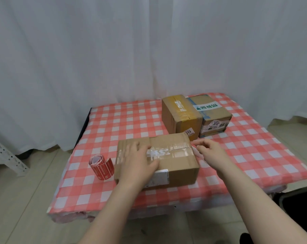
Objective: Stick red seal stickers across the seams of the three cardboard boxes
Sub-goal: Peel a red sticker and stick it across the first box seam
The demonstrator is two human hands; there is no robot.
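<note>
Rear-box labels "3012" (216, 123) & "13" (188, 132); L hand (140, 155) flat on near box (177, 161), R hand (208, 149) pinches sticker (193, 144).

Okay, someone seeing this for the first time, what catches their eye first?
The red-and-white checked tablecloth dominates, with a cardboard box at its near centre. The left hand rests flat on the box top while the right hand pinches a red seal sticker at the box's right end. A red sticker roll stands left of the box.
</note>
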